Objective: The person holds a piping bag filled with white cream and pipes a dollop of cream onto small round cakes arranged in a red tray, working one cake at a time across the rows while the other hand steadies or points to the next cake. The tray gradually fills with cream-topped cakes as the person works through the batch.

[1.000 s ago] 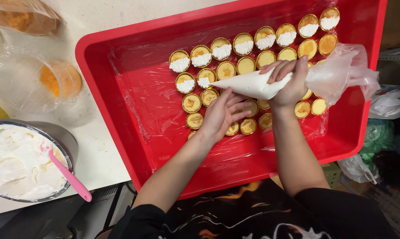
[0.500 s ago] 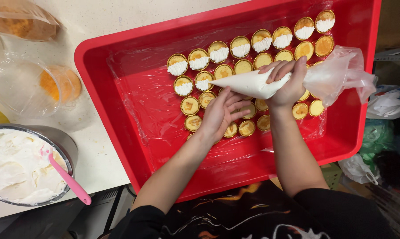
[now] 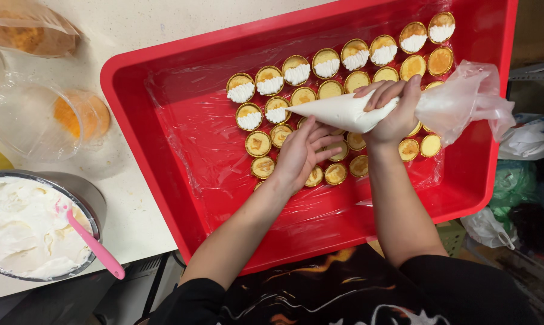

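While the piping bag (image 3: 350, 111) lies nearly horizontal, its tip points left at a topped tartlet (image 3: 276, 111).
Left hand (image 3: 301, 153), fingers loosely spread, supports the bag's narrow end over the red tray (image 3: 163, 78); right hand (image 3: 392, 111) clenched around its wide end, twisted plastic tail trailing right.

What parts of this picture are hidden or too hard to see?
- Head view: several tarts lie under the left hand and right hand; their count is hidden.
- Piping bag tip: too small to tell if it touches a tart.
- Metal bowl of cream: cut off by the left edge.
- Clear bag at top left: contents blurred, cut off.
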